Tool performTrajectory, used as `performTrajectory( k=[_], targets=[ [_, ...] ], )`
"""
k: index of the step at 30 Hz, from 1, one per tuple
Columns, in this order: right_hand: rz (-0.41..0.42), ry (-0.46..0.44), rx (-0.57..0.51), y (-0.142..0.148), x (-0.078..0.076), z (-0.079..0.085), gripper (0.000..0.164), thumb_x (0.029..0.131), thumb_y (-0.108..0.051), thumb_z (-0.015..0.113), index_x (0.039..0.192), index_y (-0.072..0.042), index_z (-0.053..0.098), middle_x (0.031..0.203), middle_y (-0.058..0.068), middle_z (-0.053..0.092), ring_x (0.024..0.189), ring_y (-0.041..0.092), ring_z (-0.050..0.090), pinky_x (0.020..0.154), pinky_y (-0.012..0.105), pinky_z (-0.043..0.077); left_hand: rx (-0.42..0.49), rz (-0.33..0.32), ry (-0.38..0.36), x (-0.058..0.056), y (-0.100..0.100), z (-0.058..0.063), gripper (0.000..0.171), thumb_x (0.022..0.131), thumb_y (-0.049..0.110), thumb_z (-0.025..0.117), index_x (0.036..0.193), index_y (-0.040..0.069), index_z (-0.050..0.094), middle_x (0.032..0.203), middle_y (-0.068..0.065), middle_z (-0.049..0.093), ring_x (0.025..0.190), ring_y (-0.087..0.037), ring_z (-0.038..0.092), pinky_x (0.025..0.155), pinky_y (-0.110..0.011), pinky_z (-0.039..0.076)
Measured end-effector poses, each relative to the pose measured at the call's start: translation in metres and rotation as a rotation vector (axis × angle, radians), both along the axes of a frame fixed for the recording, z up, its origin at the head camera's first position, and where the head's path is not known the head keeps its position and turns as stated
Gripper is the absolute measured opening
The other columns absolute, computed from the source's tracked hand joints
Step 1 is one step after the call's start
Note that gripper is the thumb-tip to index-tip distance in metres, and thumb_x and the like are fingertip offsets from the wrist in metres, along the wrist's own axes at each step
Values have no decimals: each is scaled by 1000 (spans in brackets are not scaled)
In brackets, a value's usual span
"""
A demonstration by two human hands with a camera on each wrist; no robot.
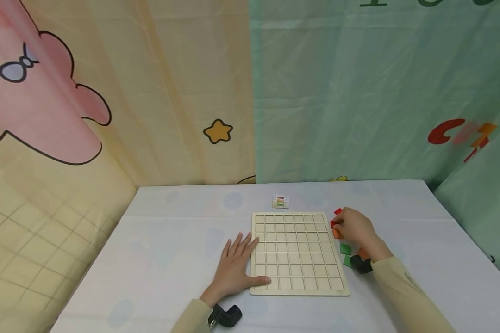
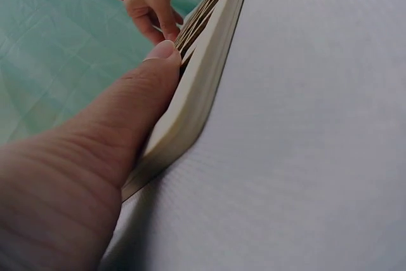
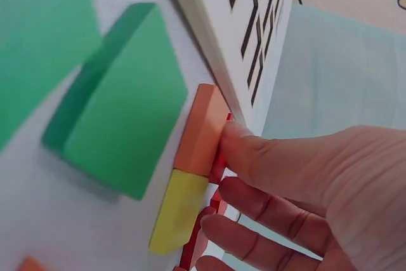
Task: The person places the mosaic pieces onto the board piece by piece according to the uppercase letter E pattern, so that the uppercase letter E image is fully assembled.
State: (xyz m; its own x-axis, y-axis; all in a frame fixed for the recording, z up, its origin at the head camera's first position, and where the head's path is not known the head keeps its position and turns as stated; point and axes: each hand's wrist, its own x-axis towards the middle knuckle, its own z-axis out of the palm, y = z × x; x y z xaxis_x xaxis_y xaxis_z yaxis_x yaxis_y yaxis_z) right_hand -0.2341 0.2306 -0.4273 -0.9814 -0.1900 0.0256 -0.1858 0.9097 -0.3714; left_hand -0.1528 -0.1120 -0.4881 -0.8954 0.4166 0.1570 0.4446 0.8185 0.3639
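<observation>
A pale wooden board (image 1: 300,292) with a grid of grooved squares lies on the table. My left hand (image 1: 233,270) rests along its left side, fingers spread and straight, the thumb on the lower left corner. Beyond the board's right edge, my right hand (image 1: 357,227) pinches a small red block (image 3: 219,164) between thumb and index finger. Directly beside that block are an orange block (image 3: 202,131) and a yellow block (image 3: 177,211). More red blocks (image 3: 195,239) lie under the curled fingers, partly hidden. A larger green block (image 3: 127,106) sits nearer the wrist.
A small card (image 1: 280,201) with a coloured grid pattern lies behind the board. Green blocks (image 1: 345,249) and another orange block (image 1: 363,253) are near the right wrist, which wears a black camera (image 1: 360,264). Printed curtains (image 1: 337,92) hang behind the white-covered table (image 1: 171,249).
</observation>
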Motion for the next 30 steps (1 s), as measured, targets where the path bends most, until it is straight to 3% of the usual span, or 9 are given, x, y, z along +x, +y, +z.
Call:
performTrajectory(
  k=[9,21,30],
  targets=[
    [-1,-3,-6,1,0,0,15,82,-9,74,87,-3,62,81,5,56,68,21,50,59,37,46,1,3,-6,0,1,1,104,72,77,56,151,14,28,156,-8,19,143,-30,6,112,-50,0],
    [17,116,-16,-1,5,-7,20,80,-5,75,84,-6,55,70,1,52,61,18,47,51,33,41,6,-2,2,0,1,2,105,72,76,57,151,14,28,156,-9,20,143,-31,7,112,-50,2],
    [19,182,-175,-7,12,-8,12,84,3,67,86,-3,57,75,4,55,63,18,48,54,33,42,-15,16,0,0,2,1,104,72,78,55,150,14,29,156,-8,20,143,-29,7,112,-49,1]
  ],
)
